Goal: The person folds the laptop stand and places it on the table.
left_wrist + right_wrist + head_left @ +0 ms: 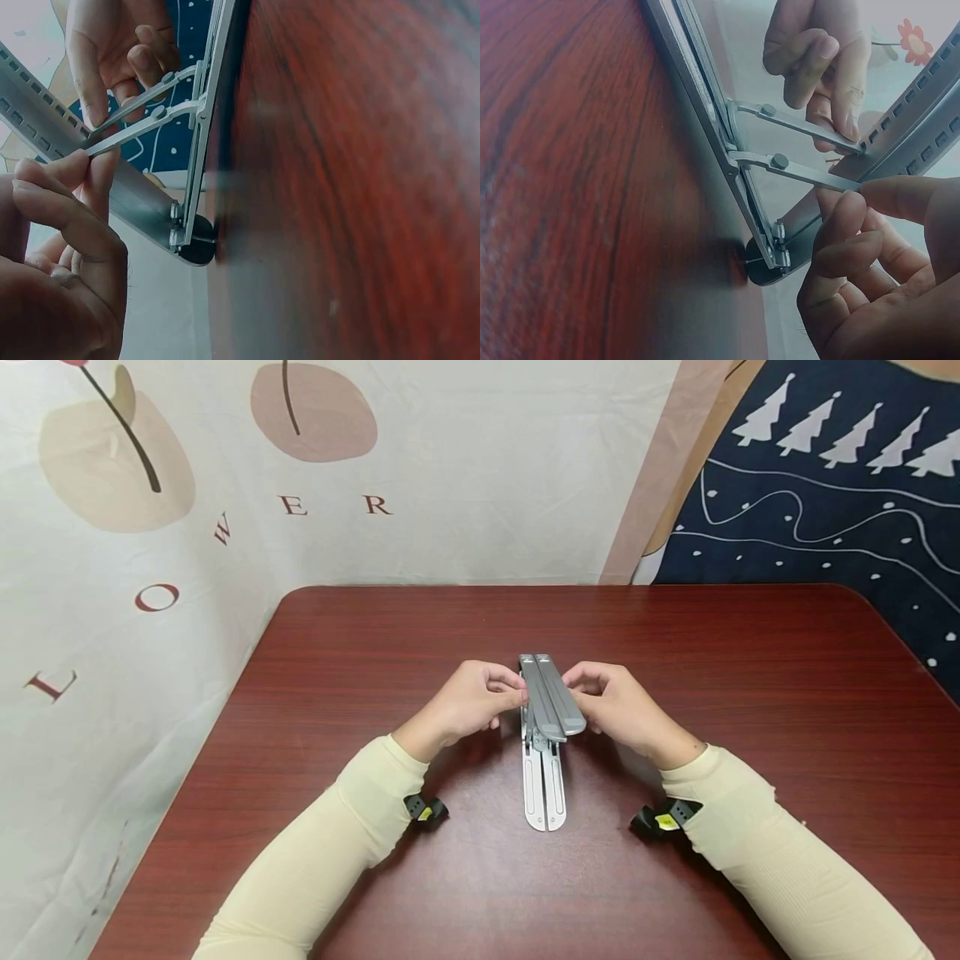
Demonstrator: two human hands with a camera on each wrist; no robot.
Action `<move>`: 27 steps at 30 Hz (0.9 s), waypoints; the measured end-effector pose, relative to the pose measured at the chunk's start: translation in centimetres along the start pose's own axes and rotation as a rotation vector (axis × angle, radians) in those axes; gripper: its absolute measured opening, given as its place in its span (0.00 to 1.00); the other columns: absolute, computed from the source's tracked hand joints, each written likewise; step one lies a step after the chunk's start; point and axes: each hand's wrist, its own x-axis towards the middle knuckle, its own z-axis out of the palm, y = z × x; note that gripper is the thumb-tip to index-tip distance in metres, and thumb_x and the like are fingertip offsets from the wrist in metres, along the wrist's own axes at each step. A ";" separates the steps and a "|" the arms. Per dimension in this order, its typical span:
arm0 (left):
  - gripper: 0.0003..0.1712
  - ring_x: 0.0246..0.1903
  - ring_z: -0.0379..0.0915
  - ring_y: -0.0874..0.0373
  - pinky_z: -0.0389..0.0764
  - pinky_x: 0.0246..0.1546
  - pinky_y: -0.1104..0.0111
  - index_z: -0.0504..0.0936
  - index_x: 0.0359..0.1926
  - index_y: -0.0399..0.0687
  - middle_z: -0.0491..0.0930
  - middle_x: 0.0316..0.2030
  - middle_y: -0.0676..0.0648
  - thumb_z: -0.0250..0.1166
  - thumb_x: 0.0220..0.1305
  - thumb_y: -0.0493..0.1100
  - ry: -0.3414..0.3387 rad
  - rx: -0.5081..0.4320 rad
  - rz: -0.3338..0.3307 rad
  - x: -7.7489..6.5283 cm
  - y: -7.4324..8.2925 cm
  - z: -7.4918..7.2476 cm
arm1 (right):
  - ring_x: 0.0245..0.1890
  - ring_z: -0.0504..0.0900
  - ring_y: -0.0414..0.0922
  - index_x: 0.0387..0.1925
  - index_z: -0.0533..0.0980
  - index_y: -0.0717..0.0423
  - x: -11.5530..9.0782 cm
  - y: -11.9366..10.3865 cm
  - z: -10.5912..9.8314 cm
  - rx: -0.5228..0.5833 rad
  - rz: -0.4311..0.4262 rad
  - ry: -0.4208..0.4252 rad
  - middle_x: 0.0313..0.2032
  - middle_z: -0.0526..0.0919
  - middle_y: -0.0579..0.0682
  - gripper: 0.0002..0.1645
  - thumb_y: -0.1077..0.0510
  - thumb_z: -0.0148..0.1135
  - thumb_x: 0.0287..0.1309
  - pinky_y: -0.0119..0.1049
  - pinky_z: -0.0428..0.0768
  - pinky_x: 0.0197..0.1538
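Observation:
A grey metal folding laptop stand [545, 785] stands partly unfolded on the table, its two base rails lying side by side and its slotted upper arms [904, 124] tilted up from them. Two thin support struts [142, 133] rise from the base toward the rows of slots. My left hand [476, 702] pinches the upper end of one strut between thumb and fingers. On the other side my right hand [618, 706] pinches the end of the other strut [817, 177]. Both strut ends are close to the slots; whether they sit in them I cannot tell.
The stand rests on a dark red wooden table [360, 635]. A pale printed cloth [480, 468] hangs behind and to the left, with a dark blue tree-patterned cloth [817, 518] at the right. Each sleeve carries a small black wrist camera [426, 810].

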 end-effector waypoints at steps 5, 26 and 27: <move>0.09 0.11 0.65 0.64 0.70 0.16 0.74 0.84 0.43 0.35 0.87 0.38 0.41 0.67 0.65 0.37 -0.015 0.024 -0.006 0.1 0.1 -0.2 | 0.15 0.68 0.38 0.42 0.78 0.65 0.1 0.2 0.0 -0.001 0.001 0.004 0.23 0.82 0.42 0.09 0.62 0.63 0.64 0.31 0.68 0.20; 0.09 0.12 0.65 0.64 0.70 0.18 0.74 0.85 0.43 0.35 0.88 0.37 0.41 0.67 0.64 0.37 -0.017 0.065 0.014 0.7 0.1 -0.5 | 0.14 0.67 0.38 0.41 0.79 0.65 0.7 0.4 0.1 -0.002 -0.009 0.012 0.22 0.82 0.42 0.07 0.64 0.62 0.63 0.30 0.67 0.19; 0.09 0.11 0.65 0.63 0.70 0.18 0.73 0.85 0.43 0.35 0.87 0.37 0.41 0.67 0.64 0.37 -0.016 0.067 0.012 0.8 0.1 -0.5 | 0.14 0.67 0.37 0.41 0.79 0.66 0.7 0.4 0.0 -0.001 -0.008 0.012 0.22 0.81 0.42 0.07 0.64 0.62 0.63 0.30 0.67 0.19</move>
